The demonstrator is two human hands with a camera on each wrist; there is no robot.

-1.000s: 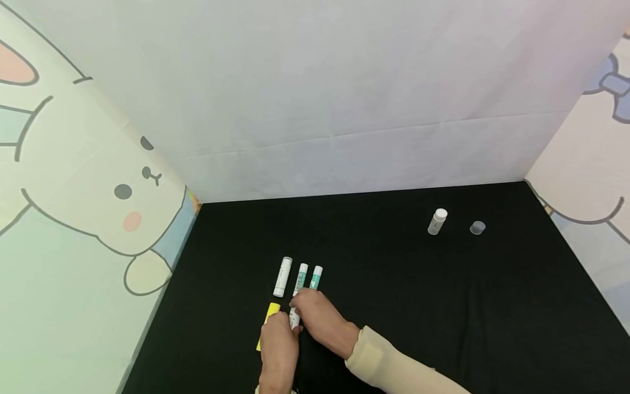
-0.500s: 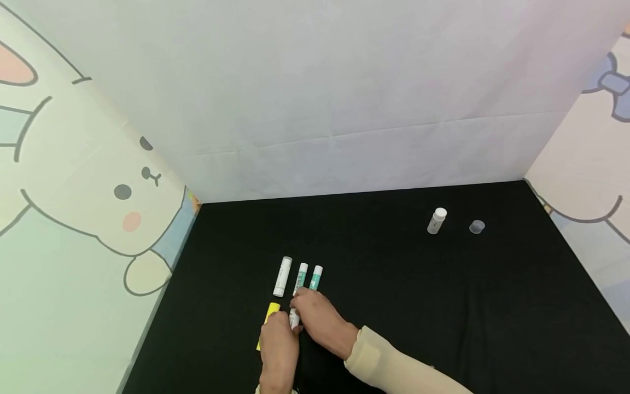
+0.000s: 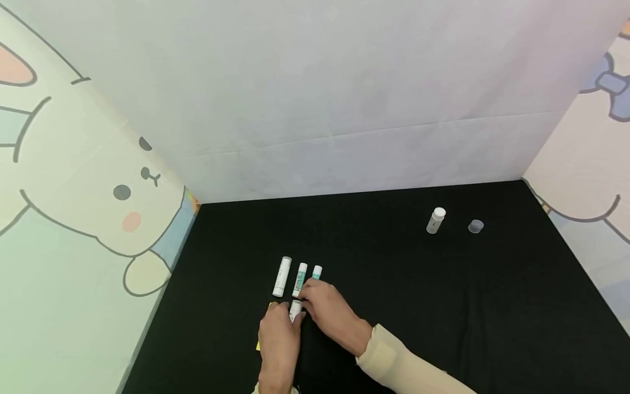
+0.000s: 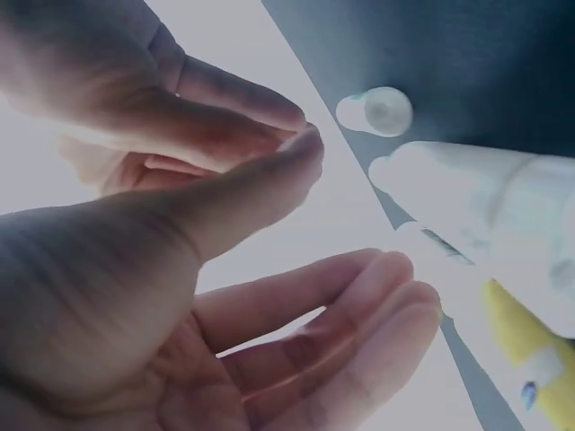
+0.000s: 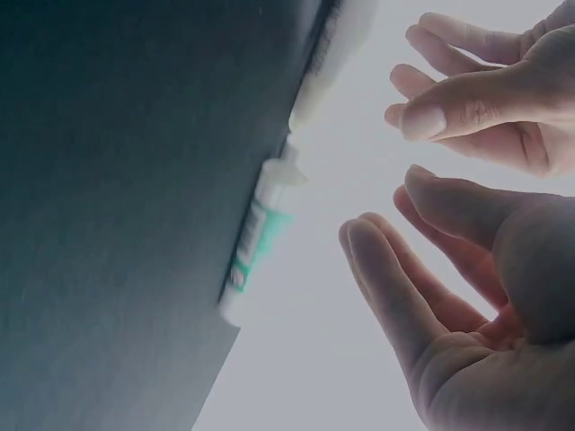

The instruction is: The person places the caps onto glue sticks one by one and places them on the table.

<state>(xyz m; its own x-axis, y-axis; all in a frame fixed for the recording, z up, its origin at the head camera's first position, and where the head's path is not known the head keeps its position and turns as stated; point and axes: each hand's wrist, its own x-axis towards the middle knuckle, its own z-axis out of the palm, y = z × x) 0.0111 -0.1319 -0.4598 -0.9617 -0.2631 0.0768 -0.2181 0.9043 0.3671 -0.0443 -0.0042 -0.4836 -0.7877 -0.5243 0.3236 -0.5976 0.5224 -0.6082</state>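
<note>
Since a second ago, right hand [image 3: 327, 312] slid slightly toward the far wall, left hand [image 3: 278, 342] crept up over more of the yellow stick [image 3: 258, 345]; a short white tube [image 3: 295, 310] now showing between the two hands, just behind the green-banded tube [image 3: 301, 279]. From the head view, cannot tell whether either hand grips that short tube; in the wrist views the fingers [image 4: 359, 296] of the left and the fingers [image 5: 395, 287] of the right lie loosely spread, released, holding nothing.

Three tubes lying side by side in a row: white tube [image 3: 282, 276] leftmost, green-banded tube in the middle, second green tube [image 3: 316, 272] right and partly hidden by the right hand. Wide open black bench [image 3: 443, 317] to the right and front; left edge of the bench near the yellow stick. Small bottle [image 3: 435, 220] and clear cap [image 3: 475, 226] well apart, far right, close to the back edge.

Black cloth surface, white wall [image 3: 320, 82] behind, cartoon rabbit panels on both sides.

Left wrist view alone showing the tube ends and yellow stick [image 4: 530, 359] from below; right wrist view alone showing a green-labelled tube [image 5: 256, 247] at the cloth's edge.
</note>
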